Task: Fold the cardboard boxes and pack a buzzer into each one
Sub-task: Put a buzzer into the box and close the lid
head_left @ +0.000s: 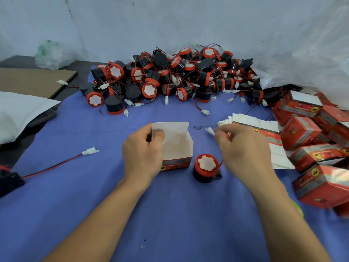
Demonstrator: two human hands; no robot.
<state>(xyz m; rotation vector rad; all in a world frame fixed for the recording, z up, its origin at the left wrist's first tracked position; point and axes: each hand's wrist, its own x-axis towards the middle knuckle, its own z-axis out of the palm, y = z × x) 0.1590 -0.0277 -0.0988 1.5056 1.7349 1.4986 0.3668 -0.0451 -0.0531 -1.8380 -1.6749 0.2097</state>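
Observation:
A small open cardboard box (177, 146), white inside and red outside, stands on the blue cloth with its lid flap up. My left hand (143, 148) grips its left wall, thumb inside. Just right of the box sits a black and red buzzer (205, 168), red face up. My right hand (243, 146) pinches that buzzer's white connector (210, 131) and wire above the cloth. A flat stack of unfolded boxes (264, 133) lies partly under my right hand.
A big heap of buzzers (170, 78) fills the far side of the cloth. Several packed red boxes (311, 144) pile up at the right. Another buzzer (9, 178) with a red and black wire lies at the left edge. White plastic bags stand left and right.

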